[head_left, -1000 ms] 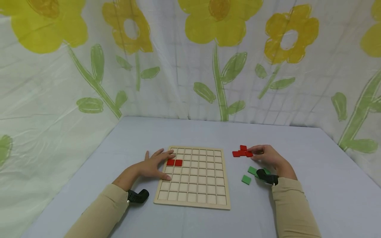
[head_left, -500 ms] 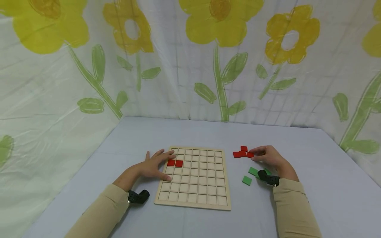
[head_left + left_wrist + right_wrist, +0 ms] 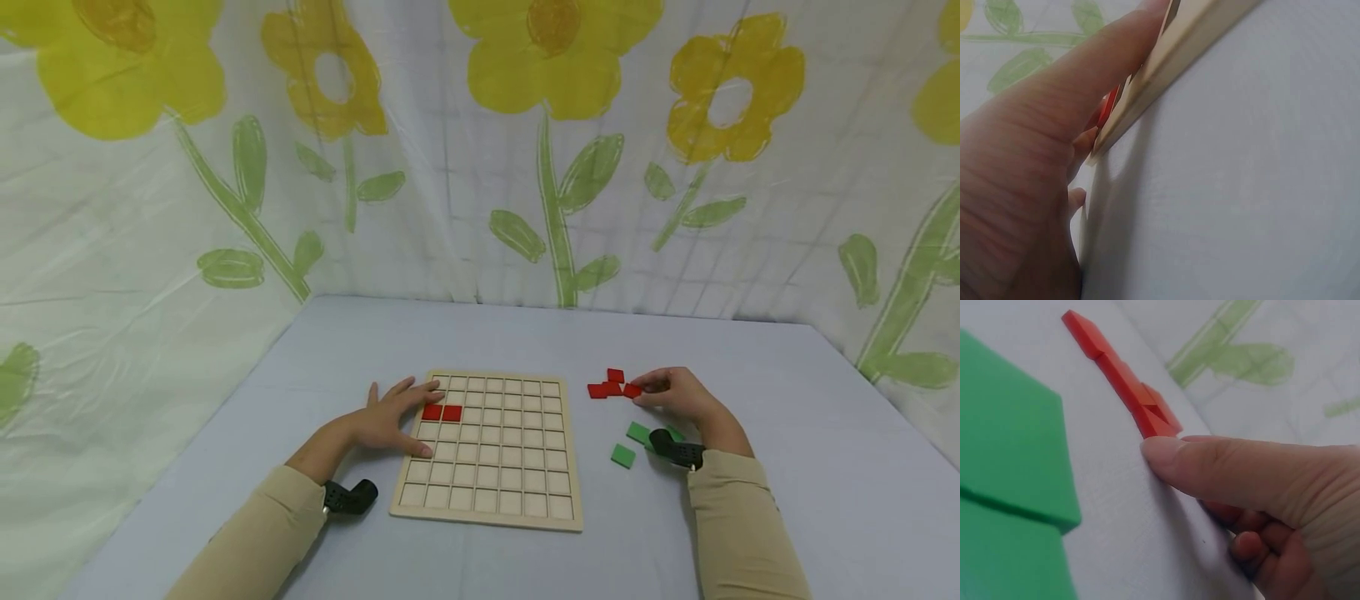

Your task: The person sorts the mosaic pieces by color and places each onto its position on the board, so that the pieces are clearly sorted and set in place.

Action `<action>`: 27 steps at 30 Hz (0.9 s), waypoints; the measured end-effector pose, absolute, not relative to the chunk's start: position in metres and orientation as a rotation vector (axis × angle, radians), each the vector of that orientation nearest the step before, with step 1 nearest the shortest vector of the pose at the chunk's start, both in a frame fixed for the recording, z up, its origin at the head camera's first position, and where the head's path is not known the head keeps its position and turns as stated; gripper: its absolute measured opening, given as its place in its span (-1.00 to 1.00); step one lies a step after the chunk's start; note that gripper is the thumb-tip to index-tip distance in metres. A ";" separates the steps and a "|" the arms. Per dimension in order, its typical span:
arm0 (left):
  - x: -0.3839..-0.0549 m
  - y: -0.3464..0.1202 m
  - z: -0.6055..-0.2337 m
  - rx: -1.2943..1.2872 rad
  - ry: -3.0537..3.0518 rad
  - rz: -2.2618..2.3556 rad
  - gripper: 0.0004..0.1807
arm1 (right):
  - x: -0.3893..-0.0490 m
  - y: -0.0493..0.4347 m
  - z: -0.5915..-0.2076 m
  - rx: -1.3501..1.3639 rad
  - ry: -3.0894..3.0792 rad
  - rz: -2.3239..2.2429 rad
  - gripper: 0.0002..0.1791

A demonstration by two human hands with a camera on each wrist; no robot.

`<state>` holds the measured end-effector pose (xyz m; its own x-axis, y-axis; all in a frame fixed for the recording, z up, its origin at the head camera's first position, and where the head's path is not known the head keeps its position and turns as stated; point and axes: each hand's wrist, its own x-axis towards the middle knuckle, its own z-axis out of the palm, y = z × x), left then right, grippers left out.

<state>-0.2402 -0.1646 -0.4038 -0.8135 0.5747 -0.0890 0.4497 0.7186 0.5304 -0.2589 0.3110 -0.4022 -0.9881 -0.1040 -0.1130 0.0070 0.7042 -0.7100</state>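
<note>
A wooden grid board (image 3: 480, 518) lies flat on the table. My left hand (image 3: 382, 421) rests over its left edge with spread fingers, thumb on the lower left squares and fingertips near the upper corner. Side by side in the third row sit a red tile (image 3: 432, 412) and another red tile (image 3: 452, 413). To the right of the board, my right hand (image 3: 682, 396) pinches a square red tile (image 3: 632, 390) between thumb and fingers, at the right end of a small red group (image 3: 612, 388). In the right wrist view, the thumb (image 3: 1169, 456) covers part of that tile.
Several green tiles (image 3: 622, 455) lie nearer me, some under the right wrist and its black wrist camera (image 3: 675, 447). Another black camera (image 3: 351, 497) sits on the left wrist. A white curtain (image 3: 450, 208) with painted flowers hangs behind the table (image 3: 480, 333).
The pinched red tile has slid slightly right, widening the gap to the other red tiles. My left hand stays in place on the board.
</note>
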 end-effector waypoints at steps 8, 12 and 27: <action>-0.238 -0.165 -0.403 0.813 2.676 0.731 -0.05 | -0.258 0.310 -0.402 -0.105 2.805 -1.121 -0.60; -0.238 -0.164 -0.404 0.805 2.670 0.732 -0.06 | -0.257 0.309 -0.402 -0.110 2.814 -1.115 -0.61; -0.238 -0.163 -0.401 0.797 2.676 0.708 -0.06 | -0.255 0.310 -0.401 -0.127 2.795 -1.194 -0.60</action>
